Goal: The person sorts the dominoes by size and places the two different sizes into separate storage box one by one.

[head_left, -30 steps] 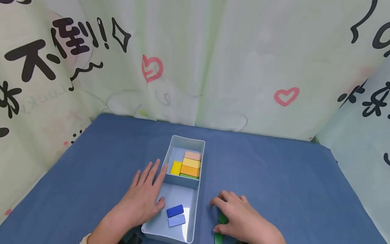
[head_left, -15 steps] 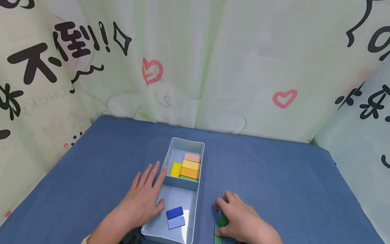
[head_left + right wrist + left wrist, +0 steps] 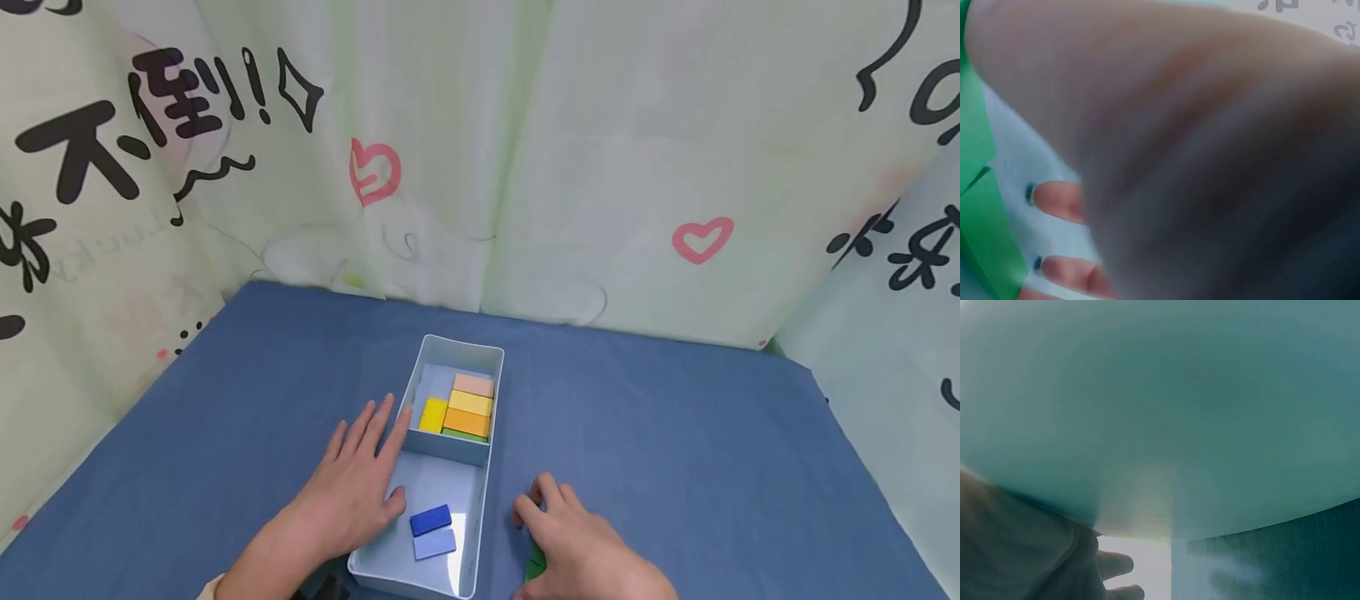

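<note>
A light blue two-compartment box lies lengthwise in the head view. My left hand rests along its left side with fingers spread and straight, the index finger over the rim. To the right of the box, my right hand bends over green blocks on the cloth, with the thumb and curled fingers at either end of them. In the right wrist view two green blocks sit end to end, the thumb against one; the hand hides part of them. Box wall fills most of the left wrist view.
The far compartment holds a pink block, a yellow block, an orange block and others. Two blue blocks lie in the near one. Blue cloth covers the table; a printed curtain stands behind.
My right hand has moved slightly left and toward me over the green blocks, covering more of them. The left hand and the box stay in place.
</note>
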Demonstrator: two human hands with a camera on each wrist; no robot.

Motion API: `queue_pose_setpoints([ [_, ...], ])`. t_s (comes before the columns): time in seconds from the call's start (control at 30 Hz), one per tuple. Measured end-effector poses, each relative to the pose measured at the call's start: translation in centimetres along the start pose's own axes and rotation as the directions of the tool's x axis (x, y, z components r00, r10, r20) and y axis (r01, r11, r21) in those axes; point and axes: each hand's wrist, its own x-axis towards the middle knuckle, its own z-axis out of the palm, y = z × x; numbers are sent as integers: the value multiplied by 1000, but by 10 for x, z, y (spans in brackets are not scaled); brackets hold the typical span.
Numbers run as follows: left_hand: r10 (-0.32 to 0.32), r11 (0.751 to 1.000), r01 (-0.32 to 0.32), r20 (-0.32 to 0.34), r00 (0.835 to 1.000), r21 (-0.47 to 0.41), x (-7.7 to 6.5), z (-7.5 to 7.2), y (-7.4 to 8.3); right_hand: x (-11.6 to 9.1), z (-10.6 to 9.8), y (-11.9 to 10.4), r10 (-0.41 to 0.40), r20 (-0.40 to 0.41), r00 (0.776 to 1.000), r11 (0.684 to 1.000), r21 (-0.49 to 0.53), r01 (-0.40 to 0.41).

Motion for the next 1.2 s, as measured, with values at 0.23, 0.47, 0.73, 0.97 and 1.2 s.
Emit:
queue_pose_setpoints([
  [0.23, -2, 1000, 2, 4, 1000, -1, -1, 0, 2, 3, 7, 2, -28, -2, 1000, 1000, -11, 28],
  [0.47, 6, 1000, -5, -19, 1000, 10, 2, -4, 2, 6, 5, -9, -15, 5, 1000, 999, -44, 15],
  [0.73, -4, 1000, 4, -12, 1000, 3, 0, -2, 1, 11, 7, -12, -17, 31, 999, 998, -56, 18],
  [0.97, -16, 1000, 16, 9, 1000, 3, -3, 1, 0, 7, 8, -10, -149, -51, 987, 988, -53, 147],
  [1.2, -11, 1000, 11, -10, 1000, -3, -2, 3, 0, 2, 6, 3, -156, -13, 988, 988, -19, 156],
])
